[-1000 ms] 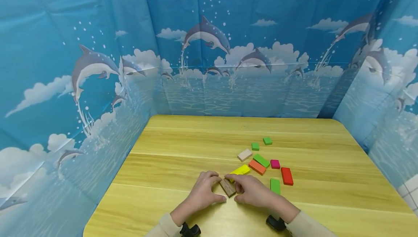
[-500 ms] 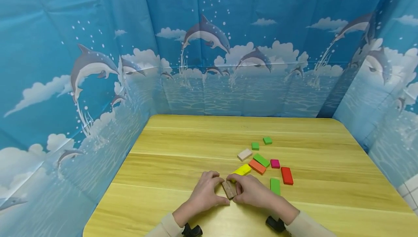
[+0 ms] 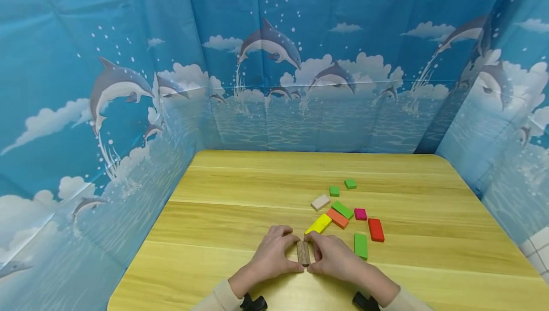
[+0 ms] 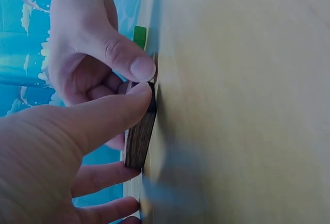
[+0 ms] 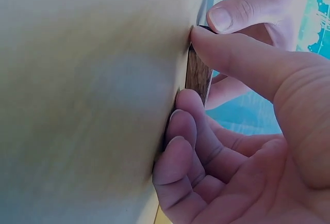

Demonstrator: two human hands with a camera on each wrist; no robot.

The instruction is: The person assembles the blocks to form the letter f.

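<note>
A dark brown wooden block [image 3: 303, 254] lies on the table between both hands, its long side pointing away from me. My left hand [image 3: 275, 253] pinches it from the left, thumb at the near end and index finger near the far end. From the right, my right hand [image 3: 335, 255] holds it the same way, its other fingers curled under. The two thumbs nearly meet at the block's near end in the left wrist view. Grain shows along the block's side [image 4: 139, 144]. A faint lengthwise line runs down its top; I cannot tell whether it is one piece or two.
Just beyond the hands lies a yellow block [image 3: 319, 224], then orange [image 3: 338, 218], green [image 3: 342, 209] and pale wood [image 3: 320, 202] blocks. Farther right are magenta [image 3: 360, 214], red [image 3: 376, 230] and green blocks [image 3: 360, 246]. Small green squares [image 3: 334, 191] lie farther back.
The brown block has turned from slanted to nearly straight and slid slightly right and nearer. Both hands moved along with it. The yellow block has shifted slightly and now shows more fully.
</note>
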